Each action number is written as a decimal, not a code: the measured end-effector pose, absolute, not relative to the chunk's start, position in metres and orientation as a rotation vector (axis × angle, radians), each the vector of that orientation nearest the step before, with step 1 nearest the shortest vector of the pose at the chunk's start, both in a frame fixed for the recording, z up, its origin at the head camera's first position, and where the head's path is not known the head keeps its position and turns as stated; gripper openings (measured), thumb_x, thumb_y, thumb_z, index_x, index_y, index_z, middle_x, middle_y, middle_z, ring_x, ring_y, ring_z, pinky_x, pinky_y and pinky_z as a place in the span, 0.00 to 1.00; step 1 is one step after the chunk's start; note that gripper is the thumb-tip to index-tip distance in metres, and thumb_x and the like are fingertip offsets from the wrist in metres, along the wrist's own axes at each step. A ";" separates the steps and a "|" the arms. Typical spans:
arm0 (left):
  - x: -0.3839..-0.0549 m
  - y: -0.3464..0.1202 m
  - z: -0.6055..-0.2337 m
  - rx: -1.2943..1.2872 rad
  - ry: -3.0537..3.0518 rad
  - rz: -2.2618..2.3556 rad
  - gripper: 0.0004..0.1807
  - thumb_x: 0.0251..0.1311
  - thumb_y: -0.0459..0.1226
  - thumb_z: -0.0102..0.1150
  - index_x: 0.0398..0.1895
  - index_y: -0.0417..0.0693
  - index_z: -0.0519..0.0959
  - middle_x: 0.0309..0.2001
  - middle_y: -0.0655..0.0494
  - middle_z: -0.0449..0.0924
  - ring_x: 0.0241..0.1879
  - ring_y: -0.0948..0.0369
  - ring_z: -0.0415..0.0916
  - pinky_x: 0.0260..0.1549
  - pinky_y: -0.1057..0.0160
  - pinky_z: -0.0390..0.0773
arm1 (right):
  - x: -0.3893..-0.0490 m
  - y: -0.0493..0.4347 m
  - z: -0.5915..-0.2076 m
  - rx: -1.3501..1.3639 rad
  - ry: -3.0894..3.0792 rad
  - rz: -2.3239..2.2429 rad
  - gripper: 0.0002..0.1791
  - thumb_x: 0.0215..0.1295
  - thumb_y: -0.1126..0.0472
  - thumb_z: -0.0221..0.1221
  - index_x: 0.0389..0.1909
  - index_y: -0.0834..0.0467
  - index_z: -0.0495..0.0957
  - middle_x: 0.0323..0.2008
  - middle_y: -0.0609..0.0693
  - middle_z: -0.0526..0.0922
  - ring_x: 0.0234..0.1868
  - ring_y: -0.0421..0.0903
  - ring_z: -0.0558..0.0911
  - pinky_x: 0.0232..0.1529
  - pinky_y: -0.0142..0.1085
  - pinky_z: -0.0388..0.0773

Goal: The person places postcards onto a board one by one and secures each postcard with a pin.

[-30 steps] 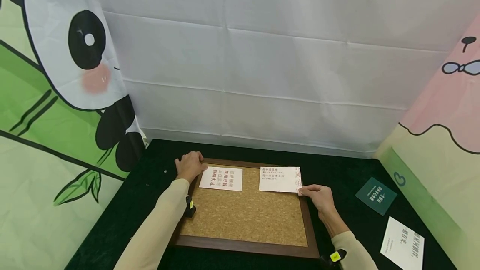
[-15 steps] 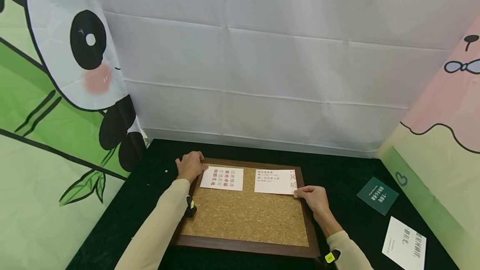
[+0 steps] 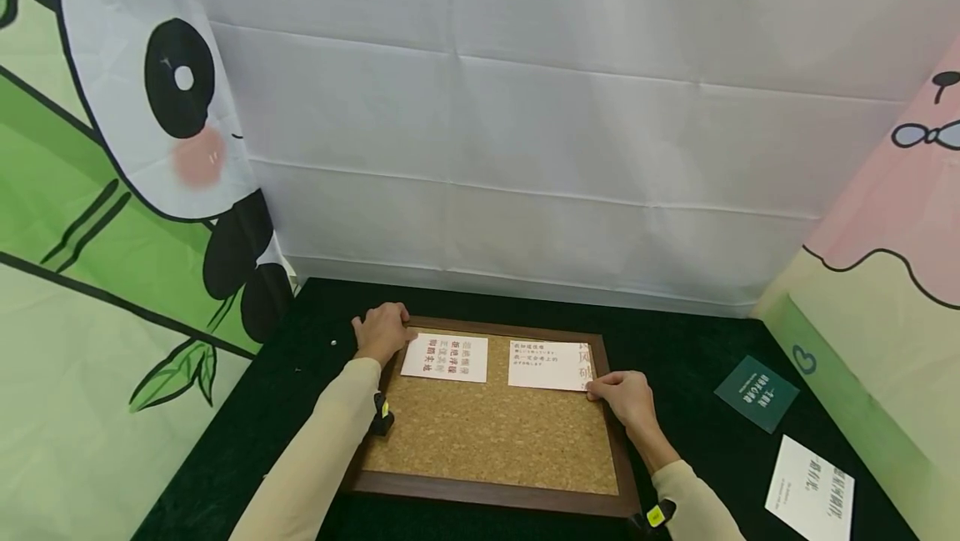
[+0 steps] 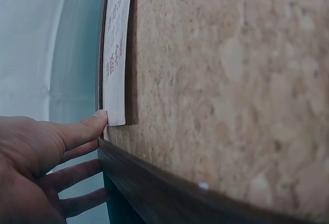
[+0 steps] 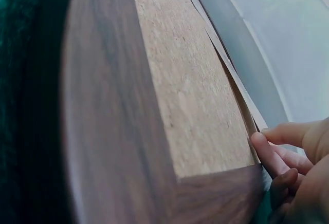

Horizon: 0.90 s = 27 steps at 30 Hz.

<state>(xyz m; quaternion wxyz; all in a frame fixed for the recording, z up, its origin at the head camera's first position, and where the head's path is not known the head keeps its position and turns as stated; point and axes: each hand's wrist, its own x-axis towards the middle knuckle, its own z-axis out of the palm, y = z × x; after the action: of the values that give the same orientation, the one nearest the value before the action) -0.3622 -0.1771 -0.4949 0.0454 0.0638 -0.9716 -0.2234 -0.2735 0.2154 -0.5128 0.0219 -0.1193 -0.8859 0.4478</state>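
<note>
your right hand sits right of centre in the head view, fingertips pinching the lower right corner of the right card where it meets the frame's right rail. your left hand lies left of centre, fingers straight and relaxed over the upper left corner of the cork board, thumb tip pressing the left card at its near corner; the other fingers drape down the outside of the rail.

the right card lies flat on the cork in the board's upper right part, just beside the left card with a narrow gap between them. judge it light, thin and bendy: it will slide easily on the cork and crease if you pinch hard. take it by an edge or corner with a soft pinch, as you do now, or press it flat from above. its long axis runs left to right across the frame, parallel to the board's top rail, with the printed face up.

further out on the dark cloth, a green card lies at the right, and a white card at the lower right corner.
</note>
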 end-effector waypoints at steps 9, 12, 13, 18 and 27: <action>-0.362 -0.177 -0.494 0.197 -2.968 -0.688 0.16 0.56 0.41 0.70 0.44 0.44 0.81 0.46 0.47 0.83 0.49 0.47 0.74 0.57 0.38 0.58 | -0.272 0.216 -0.509 -0.337 -2.814 1.261 0.09 0.58 0.57 0.68 0.25 0.59 0.86 0.21 0.47 0.85 0.34 0.46 0.79 0.33 0.36 0.68; -0.361 -0.177 -0.494 0.202 -2.968 -0.691 0.16 0.56 0.41 0.70 0.44 0.44 0.81 0.46 0.47 0.83 0.48 0.47 0.74 0.58 0.39 0.57 | -0.273 0.217 -0.507 -0.320 -2.829 1.237 0.10 0.60 0.56 0.67 0.27 0.59 0.86 0.23 0.48 0.85 0.32 0.46 0.78 0.31 0.36 0.69; -0.361 -0.177 -0.493 0.202 -2.968 -0.689 0.16 0.56 0.41 0.70 0.44 0.44 0.81 0.46 0.47 0.83 0.48 0.47 0.74 0.58 0.39 0.57 | -0.275 0.218 -0.507 -0.301 -2.831 1.223 0.10 0.60 0.56 0.67 0.29 0.60 0.86 0.25 0.49 0.85 0.31 0.46 0.78 0.30 0.36 0.69; -0.361 -0.176 -0.492 0.201 -2.965 -0.689 0.16 0.56 0.41 0.70 0.44 0.44 0.80 0.45 0.47 0.83 0.48 0.47 0.74 0.58 0.39 0.57 | -0.288 0.225 -0.502 -0.027 -2.907 0.988 0.21 0.59 0.53 0.68 0.50 0.60 0.82 0.44 0.57 0.82 0.40 0.53 0.77 0.36 0.45 0.74; -0.360 -0.175 -0.492 0.209 -2.961 -0.719 0.15 0.56 0.41 0.70 0.43 0.43 0.80 0.45 0.47 0.83 0.48 0.47 0.74 0.58 0.38 0.56 | -0.311 0.233 -0.495 0.263 -3.139 0.552 0.45 0.51 0.36 0.68 0.68 0.50 0.70 0.72 0.62 0.58 0.61 0.69 0.62 0.47 0.57 0.64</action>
<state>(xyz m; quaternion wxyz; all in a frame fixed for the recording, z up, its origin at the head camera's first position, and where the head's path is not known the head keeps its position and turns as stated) -0.3605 -0.1754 -0.4920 0.0436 0.0682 -0.9685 -0.2353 -0.3113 0.2327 -0.4948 -0.0281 0.0822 -0.9812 0.1725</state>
